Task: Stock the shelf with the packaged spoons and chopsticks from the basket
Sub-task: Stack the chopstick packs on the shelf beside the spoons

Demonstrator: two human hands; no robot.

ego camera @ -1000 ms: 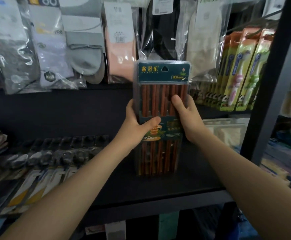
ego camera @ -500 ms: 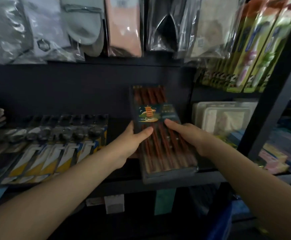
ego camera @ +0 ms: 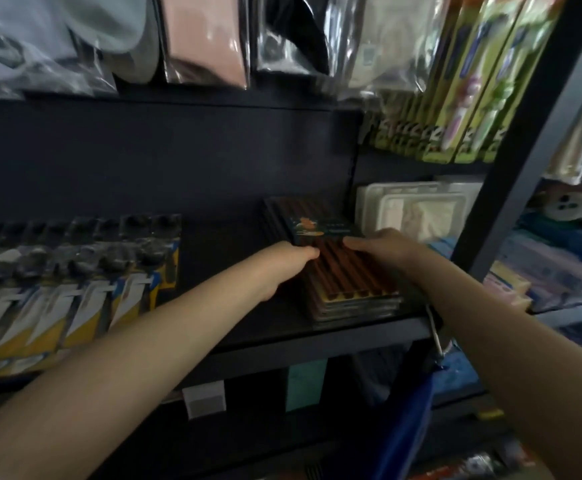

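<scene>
On the dark shelf (ego camera: 248, 327), both hands grip the chopstick pack (ego camera: 345, 271).

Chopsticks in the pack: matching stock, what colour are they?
Reddish-brown chopsticks, clearest in the head view.

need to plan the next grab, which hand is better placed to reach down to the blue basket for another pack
Right, probably: the blue basket hangs below the right hand; the left hand holds the chopstick pack farther away.

Chopstick pack (ego camera: 345, 271) right of spoon packs (ego camera: 74, 271)
</scene>
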